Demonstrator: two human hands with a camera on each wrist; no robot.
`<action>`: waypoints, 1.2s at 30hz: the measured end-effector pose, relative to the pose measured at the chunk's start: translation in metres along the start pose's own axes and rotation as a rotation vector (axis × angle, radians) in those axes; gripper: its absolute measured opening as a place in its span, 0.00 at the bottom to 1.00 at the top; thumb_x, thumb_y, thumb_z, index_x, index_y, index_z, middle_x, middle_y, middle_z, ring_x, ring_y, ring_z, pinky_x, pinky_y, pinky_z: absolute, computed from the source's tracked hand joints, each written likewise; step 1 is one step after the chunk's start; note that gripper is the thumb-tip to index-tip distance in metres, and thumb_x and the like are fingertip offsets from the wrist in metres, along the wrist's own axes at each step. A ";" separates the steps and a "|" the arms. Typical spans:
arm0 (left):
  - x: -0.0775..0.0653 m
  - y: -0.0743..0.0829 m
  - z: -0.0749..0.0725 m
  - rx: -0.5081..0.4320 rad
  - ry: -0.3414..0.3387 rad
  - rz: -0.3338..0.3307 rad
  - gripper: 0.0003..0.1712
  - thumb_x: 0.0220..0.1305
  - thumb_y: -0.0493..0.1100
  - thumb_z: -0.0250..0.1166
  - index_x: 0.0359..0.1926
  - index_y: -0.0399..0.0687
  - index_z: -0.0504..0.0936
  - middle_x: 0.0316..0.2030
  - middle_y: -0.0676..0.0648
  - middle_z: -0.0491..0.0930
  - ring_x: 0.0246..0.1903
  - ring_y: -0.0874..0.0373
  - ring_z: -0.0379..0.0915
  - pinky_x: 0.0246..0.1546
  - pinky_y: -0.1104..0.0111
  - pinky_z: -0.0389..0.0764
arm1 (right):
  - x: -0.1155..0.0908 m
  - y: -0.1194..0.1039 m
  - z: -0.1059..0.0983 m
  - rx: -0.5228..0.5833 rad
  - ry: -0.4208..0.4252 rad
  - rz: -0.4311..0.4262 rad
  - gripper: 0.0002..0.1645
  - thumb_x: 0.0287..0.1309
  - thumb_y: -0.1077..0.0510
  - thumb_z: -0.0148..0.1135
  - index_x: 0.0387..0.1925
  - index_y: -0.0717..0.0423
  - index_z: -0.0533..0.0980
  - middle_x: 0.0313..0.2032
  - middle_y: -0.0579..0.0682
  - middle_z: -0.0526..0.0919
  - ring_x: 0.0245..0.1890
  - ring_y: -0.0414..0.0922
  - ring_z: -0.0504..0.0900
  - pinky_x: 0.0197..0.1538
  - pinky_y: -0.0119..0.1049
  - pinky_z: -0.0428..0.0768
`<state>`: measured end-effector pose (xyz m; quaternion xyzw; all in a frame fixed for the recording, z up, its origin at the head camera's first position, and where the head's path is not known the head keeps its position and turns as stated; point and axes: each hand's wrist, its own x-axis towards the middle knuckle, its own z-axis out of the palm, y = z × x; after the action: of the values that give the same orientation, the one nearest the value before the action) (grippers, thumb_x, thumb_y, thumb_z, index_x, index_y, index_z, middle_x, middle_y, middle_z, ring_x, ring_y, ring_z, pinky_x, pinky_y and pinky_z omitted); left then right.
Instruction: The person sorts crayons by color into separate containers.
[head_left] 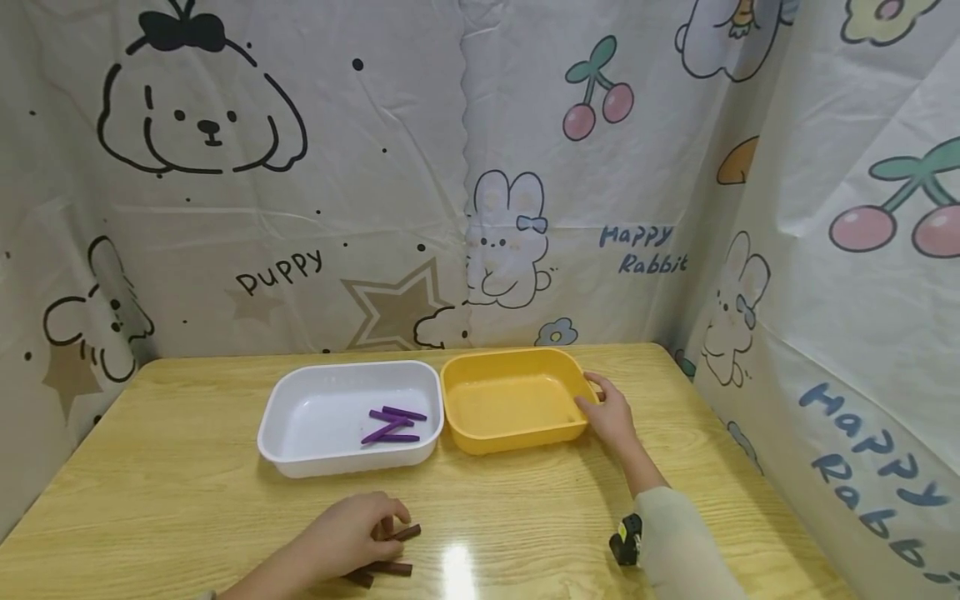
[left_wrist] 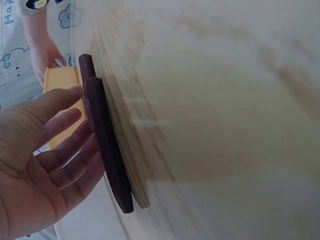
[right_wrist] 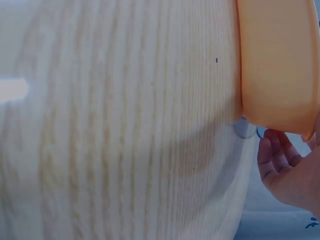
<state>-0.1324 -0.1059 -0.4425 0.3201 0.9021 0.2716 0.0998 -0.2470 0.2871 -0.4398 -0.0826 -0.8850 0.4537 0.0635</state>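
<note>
My left hand [head_left: 348, 533] is low over several dark brown sticks [head_left: 386, 569] on the table in the head view. In the left wrist view its thumb and fingers are bent loosely and spread apart, with fingertips right at a long faceted brown stick [left_wrist: 109, 145] that tapers at one end. A second brown stick [left_wrist: 86, 64] shows behind it. At the right end of the yellow tray [head_left: 517, 400], my right hand [head_left: 611, 417] grips the rim, thumb on the inner side. The right wrist view shows its fingers [right_wrist: 280, 155] against the tray's outer wall.
A white tray [head_left: 315, 417] stands left of the yellow one, their ends side by side. Several purple sticks [head_left: 393, 423] lie in its right part. The wood-grain table [head_left: 180, 500] ends at a printed cloth [head_left: 390, 192] behind and along the right.
</note>
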 end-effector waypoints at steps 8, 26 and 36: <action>0.000 0.001 0.003 0.028 0.005 -0.016 0.07 0.52 0.42 0.68 0.34 0.53 0.81 0.24 0.61 0.71 0.24 0.71 0.63 0.27 0.73 0.68 | 0.001 0.000 0.001 -0.001 0.006 0.003 0.31 0.61 0.58 0.57 0.65 0.53 0.63 0.48 0.67 0.76 0.39 0.49 0.79 0.33 0.29 0.77; 0.003 0.004 -0.002 0.022 0.063 -0.006 0.06 0.52 0.38 0.67 0.34 0.47 0.82 0.23 0.58 0.71 0.23 0.70 0.64 0.24 0.74 0.68 | 0.003 0.002 0.001 0.024 -0.002 0.010 0.31 0.61 0.58 0.57 0.65 0.53 0.63 0.49 0.67 0.76 0.38 0.49 0.81 0.33 0.29 0.78; 0.017 0.016 -0.018 0.031 0.104 0.022 0.07 0.54 0.36 0.65 0.37 0.43 0.82 0.26 0.54 0.75 0.26 0.67 0.68 0.26 0.74 0.71 | 0.002 0.002 0.001 0.032 -0.012 0.015 0.31 0.62 0.58 0.57 0.66 0.53 0.63 0.49 0.68 0.75 0.37 0.49 0.81 0.30 0.28 0.77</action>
<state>-0.1433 -0.0927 -0.4187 0.3172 0.9065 0.2749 0.0447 -0.2487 0.2883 -0.4420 -0.0854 -0.8774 0.4688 0.0559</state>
